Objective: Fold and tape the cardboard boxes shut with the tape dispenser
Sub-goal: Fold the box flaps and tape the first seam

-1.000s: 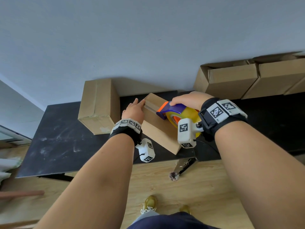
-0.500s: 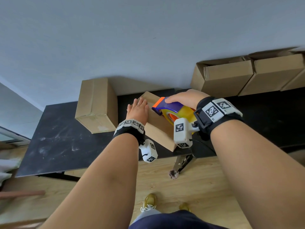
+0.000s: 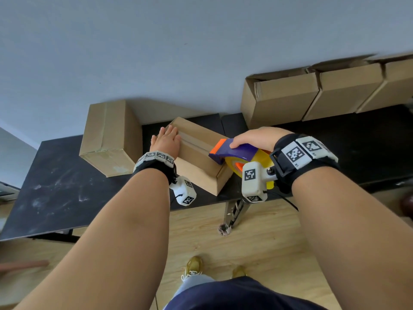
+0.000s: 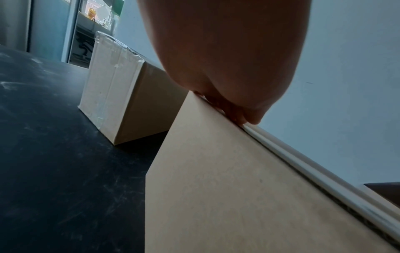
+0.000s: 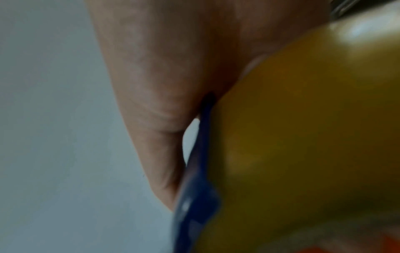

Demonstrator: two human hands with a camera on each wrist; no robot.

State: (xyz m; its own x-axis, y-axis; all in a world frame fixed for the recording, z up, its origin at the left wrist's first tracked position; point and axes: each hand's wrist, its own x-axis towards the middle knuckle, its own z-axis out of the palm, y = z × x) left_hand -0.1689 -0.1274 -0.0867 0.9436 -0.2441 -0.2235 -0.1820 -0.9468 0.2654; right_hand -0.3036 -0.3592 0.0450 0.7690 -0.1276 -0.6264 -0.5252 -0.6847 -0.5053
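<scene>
We see plain brown cardboard boxes (image 3: 201, 162) on a scuffed black table (image 3: 55, 189), beside a purple, orange and yellow tape dispenser (image 3: 237, 153).

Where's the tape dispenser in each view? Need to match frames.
Head: tape dispenser right of centre, gripped by the right hand, at the near end of the middle box.
Left wrist: not in it; only the left hand on that box.
Right wrist: fills the right half, blurred yellow and blue.
Shared landmark: the grey wall.
</scene>
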